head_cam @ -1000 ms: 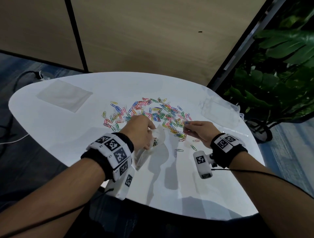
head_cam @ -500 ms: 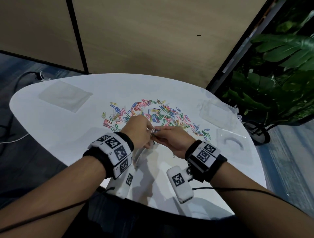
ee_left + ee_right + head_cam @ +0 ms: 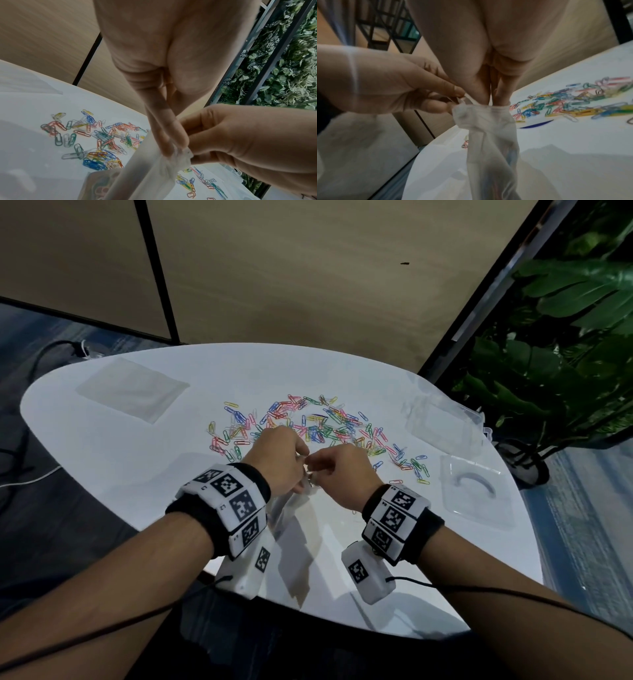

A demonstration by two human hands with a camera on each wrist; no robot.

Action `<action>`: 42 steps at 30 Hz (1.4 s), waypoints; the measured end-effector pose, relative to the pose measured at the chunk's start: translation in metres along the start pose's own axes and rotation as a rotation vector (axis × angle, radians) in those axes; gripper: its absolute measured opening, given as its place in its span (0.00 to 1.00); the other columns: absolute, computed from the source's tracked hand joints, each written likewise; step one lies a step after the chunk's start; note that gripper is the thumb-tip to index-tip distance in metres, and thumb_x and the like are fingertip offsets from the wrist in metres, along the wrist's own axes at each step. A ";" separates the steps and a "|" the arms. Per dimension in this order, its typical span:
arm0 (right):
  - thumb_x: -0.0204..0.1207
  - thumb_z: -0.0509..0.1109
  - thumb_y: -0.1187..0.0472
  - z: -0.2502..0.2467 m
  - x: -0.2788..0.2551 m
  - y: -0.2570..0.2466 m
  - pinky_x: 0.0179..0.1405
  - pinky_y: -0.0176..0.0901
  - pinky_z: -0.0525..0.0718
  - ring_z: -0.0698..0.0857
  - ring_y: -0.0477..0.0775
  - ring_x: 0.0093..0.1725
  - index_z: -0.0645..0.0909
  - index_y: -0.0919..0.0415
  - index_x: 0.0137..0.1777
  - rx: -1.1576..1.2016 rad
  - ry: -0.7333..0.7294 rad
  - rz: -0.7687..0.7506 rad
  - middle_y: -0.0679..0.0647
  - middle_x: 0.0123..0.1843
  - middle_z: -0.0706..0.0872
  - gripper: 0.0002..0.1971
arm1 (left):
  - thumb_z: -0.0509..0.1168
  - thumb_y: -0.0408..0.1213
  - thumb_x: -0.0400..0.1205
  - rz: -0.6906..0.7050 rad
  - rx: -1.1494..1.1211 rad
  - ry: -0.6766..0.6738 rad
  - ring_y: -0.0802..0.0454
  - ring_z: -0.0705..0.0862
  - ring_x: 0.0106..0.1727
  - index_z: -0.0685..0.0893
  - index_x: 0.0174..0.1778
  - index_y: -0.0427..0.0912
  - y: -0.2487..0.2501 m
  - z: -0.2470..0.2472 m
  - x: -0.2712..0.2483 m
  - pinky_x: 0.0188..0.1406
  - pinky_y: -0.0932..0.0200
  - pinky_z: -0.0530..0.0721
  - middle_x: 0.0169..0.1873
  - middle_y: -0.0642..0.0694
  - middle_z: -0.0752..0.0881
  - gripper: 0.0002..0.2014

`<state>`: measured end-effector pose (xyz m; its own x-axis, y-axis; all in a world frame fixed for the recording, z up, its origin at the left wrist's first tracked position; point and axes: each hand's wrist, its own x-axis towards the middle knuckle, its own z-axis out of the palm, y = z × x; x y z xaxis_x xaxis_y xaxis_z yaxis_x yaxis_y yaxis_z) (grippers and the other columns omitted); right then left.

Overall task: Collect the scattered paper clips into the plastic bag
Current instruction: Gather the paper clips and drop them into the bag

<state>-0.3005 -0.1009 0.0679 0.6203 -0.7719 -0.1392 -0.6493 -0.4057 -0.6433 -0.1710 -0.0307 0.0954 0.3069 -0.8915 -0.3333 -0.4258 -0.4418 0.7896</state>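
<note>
- The left hand [image 3: 277, 462] holds the plastic bag [image 3: 489, 132] above the near middle of the white table [image 3: 120, 446]; its thumb and fingers pinch the rim of the bag's mouth from the left side.
- The right hand [image 3: 342, 474] meets it at the mouth: in the right wrist view its fingertips [image 3: 481, 94] reach straight down into the opening, pressed narrowly together. Whether they hold a clip cannot be told.
- In the left wrist view the right hand's fingers [image 3: 214, 135] are curled against the bunched rim, touching the left hand's fingertips [image 3: 169, 140].
- The bag hangs down from the two hands, thin and cloudy; colored shapes of clips show through its lower part [image 3: 101, 185].
- The scattered paper clips [image 3: 308, 422] lie loose on the table just beyond the hands, in a wide band of mixed colors that trails off to the right.
- A flat clear bag [image 3: 133, 392] lies at the far left of the table, well apart from the clips.
- A clear plastic box [image 3: 442, 422] sits at the far right, and a clear lid [image 3: 476, 494] lies near it, closer to the person.
- A leafy plant [image 3: 565, 337] stands past the table's right edge.
</note>
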 end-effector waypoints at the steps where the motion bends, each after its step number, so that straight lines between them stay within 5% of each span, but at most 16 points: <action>1: 0.70 0.69 0.73 -0.002 -0.001 -0.001 0.51 0.45 0.89 0.91 0.53 0.44 0.91 0.61 0.51 0.019 0.012 0.000 0.57 0.44 0.93 0.14 | 0.62 0.26 0.86 0.004 0.006 0.001 0.41 0.94 0.36 0.85 0.64 0.33 0.000 0.000 0.000 0.43 0.46 0.94 0.46 0.32 0.91 0.12; 3: 0.71 0.70 0.71 -0.006 -0.001 -0.001 0.45 0.45 0.89 0.90 0.52 0.38 0.92 0.60 0.47 0.015 -0.005 -0.044 0.56 0.39 0.93 0.12 | 0.61 0.26 0.86 0.011 0.022 -0.008 0.40 0.94 0.36 0.85 0.63 0.33 0.001 0.000 -0.001 0.45 0.46 0.94 0.45 0.32 0.92 0.12; 7: 0.77 0.67 0.66 -0.018 -0.001 0.002 0.38 0.35 0.78 0.78 0.39 0.30 0.91 0.58 0.52 -0.059 -0.321 -0.072 0.48 0.32 0.87 0.11 | 0.61 0.26 0.86 0.018 0.044 -0.013 0.39 0.94 0.37 0.85 0.64 0.32 0.002 0.001 -0.002 0.46 0.46 0.94 0.47 0.31 0.91 0.13; 8: 0.78 0.67 0.68 -0.025 0.000 0.004 0.42 0.34 0.82 0.83 0.38 0.34 0.91 0.59 0.54 0.101 -0.323 -0.027 0.46 0.35 0.89 0.12 | 0.61 0.26 0.86 0.017 0.048 -0.009 0.40 0.94 0.36 0.85 0.64 0.32 0.001 0.000 -0.002 0.47 0.47 0.94 0.45 0.31 0.92 0.13; 10: 0.78 0.68 0.72 -0.038 0.004 0.018 0.51 0.44 0.89 0.90 0.51 0.47 0.90 0.64 0.54 0.454 -0.235 0.098 0.57 0.47 0.93 0.11 | 0.60 0.27 0.86 0.007 0.046 0.002 0.41 0.94 0.36 0.85 0.65 0.31 0.001 -0.001 0.000 0.49 0.48 0.93 0.42 0.32 0.92 0.13; 12: 0.76 0.74 0.69 -0.051 0.009 0.045 0.51 0.53 0.90 0.90 0.57 0.47 0.89 0.63 0.54 0.453 -0.072 0.182 0.64 0.54 0.91 0.09 | 0.61 0.26 0.86 -0.006 0.025 0.010 0.40 0.94 0.38 0.84 0.66 0.30 0.000 -0.002 0.001 0.50 0.47 0.93 0.42 0.32 0.92 0.14; 13: 0.73 0.78 0.62 -0.056 0.011 0.066 0.53 0.55 0.89 0.89 0.56 0.47 0.87 0.59 0.57 0.301 -0.029 0.234 0.63 0.57 0.90 0.13 | 0.62 0.25 0.85 -0.010 0.025 0.014 0.40 0.94 0.42 0.84 0.66 0.29 0.000 -0.003 0.001 0.52 0.47 0.93 0.43 0.32 0.92 0.14; 16: 0.54 0.86 0.39 -0.057 0.002 0.120 0.70 0.56 0.79 0.81 0.59 0.66 0.69 0.51 0.77 -0.315 -0.166 0.432 0.59 0.72 0.77 0.51 | 0.65 0.23 0.82 -0.003 0.048 0.029 0.38 0.91 0.54 0.85 0.65 0.29 -0.002 -0.005 0.000 0.56 0.46 0.91 0.54 0.33 0.90 0.15; 18: 0.47 0.86 0.35 -0.043 -0.009 0.139 0.73 0.55 0.76 0.75 0.62 0.72 0.59 0.53 0.83 -0.382 -0.218 0.478 0.61 0.75 0.69 0.64 | 0.67 0.22 0.81 0.003 0.072 0.031 0.37 0.91 0.54 0.85 0.65 0.29 -0.003 -0.007 -0.001 0.55 0.45 0.92 0.56 0.34 0.89 0.16; 20: 0.47 0.86 0.35 -0.025 -0.012 0.146 0.70 0.54 0.78 0.76 0.62 0.69 0.57 0.53 0.83 -0.337 -0.184 0.468 0.61 0.72 0.68 0.66 | 0.67 0.22 0.80 0.003 0.099 0.036 0.37 0.91 0.53 0.86 0.65 0.30 -0.005 -0.010 -0.001 0.54 0.45 0.92 0.56 0.34 0.89 0.16; 27: 0.61 0.82 0.45 0.014 0.025 0.134 0.67 0.50 0.80 0.82 0.60 0.64 0.69 0.55 0.78 -0.200 0.077 0.468 0.61 0.64 0.82 0.45 | 0.62 0.27 0.85 0.013 0.096 0.051 0.36 0.90 0.56 0.85 0.67 0.34 -0.010 -0.012 0.000 0.59 0.44 0.89 0.60 0.35 0.87 0.15; 31: 0.68 0.79 0.56 0.017 0.054 0.120 0.64 0.47 0.80 0.83 0.62 0.61 0.77 0.58 0.73 -0.174 0.224 0.368 0.65 0.66 0.79 0.32 | 0.64 0.26 0.84 0.017 0.098 0.034 0.36 0.91 0.53 0.85 0.67 0.33 -0.011 -0.014 0.000 0.56 0.44 0.91 0.58 0.33 0.88 0.16; 36: 0.80 0.65 0.66 0.020 0.074 0.115 0.68 0.56 0.76 0.76 0.70 0.69 0.72 0.52 0.78 -0.490 0.069 0.095 0.66 0.77 0.70 0.26 | 0.62 0.25 0.85 0.015 0.086 0.032 0.38 0.92 0.49 0.84 0.68 0.31 -0.014 -0.015 0.000 0.54 0.44 0.92 0.56 0.33 0.88 0.16; 39: 0.83 0.61 0.67 0.022 0.076 0.115 0.55 0.53 0.80 0.83 0.70 0.58 0.82 0.59 0.68 -0.620 0.026 -0.051 0.66 0.61 0.84 0.17 | 0.62 0.26 0.85 0.028 0.093 0.030 0.34 0.90 0.55 0.84 0.68 0.31 -0.016 -0.014 0.002 0.57 0.42 0.90 0.58 0.31 0.88 0.16; 42: 0.77 0.64 0.72 0.018 0.072 0.115 0.43 0.46 0.81 0.85 0.63 0.48 0.87 0.63 0.51 -0.651 0.056 -0.024 0.61 0.47 0.85 0.11 | 0.61 0.26 0.85 0.023 0.092 0.027 0.35 0.90 0.55 0.84 0.68 0.32 -0.016 -0.013 0.003 0.57 0.42 0.90 0.58 0.31 0.88 0.16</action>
<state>-0.3225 -0.1946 -0.0300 0.6251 -0.7765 -0.0795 -0.7806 -0.6226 -0.0559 -0.1521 -0.0247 0.0886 0.3183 -0.8991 -0.3005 -0.5090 -0.4295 0.7459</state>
